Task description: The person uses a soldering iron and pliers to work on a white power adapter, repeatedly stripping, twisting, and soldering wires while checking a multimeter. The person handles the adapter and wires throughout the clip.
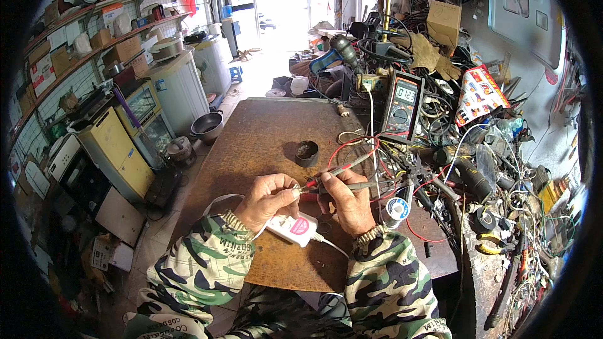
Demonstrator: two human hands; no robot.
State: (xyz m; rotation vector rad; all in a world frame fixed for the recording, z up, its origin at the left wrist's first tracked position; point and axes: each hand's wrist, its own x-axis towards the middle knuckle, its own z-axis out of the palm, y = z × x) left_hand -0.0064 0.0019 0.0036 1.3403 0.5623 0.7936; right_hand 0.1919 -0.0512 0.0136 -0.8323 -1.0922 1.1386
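- The left hand pinches a small part, too tiny to identify, between thumb and fingers.
- The right hand, just beside it, grips two test probes, tips toward the left fingertips.
- Below and between both hands, a white corded box lies on the table.
- Beyond them stands a black cup; beyond and rightward, a multimeter.

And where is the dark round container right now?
In the head view, the container sits near the picture's middle on the brown tabletop, beyond the left hand and left of the multimeter.
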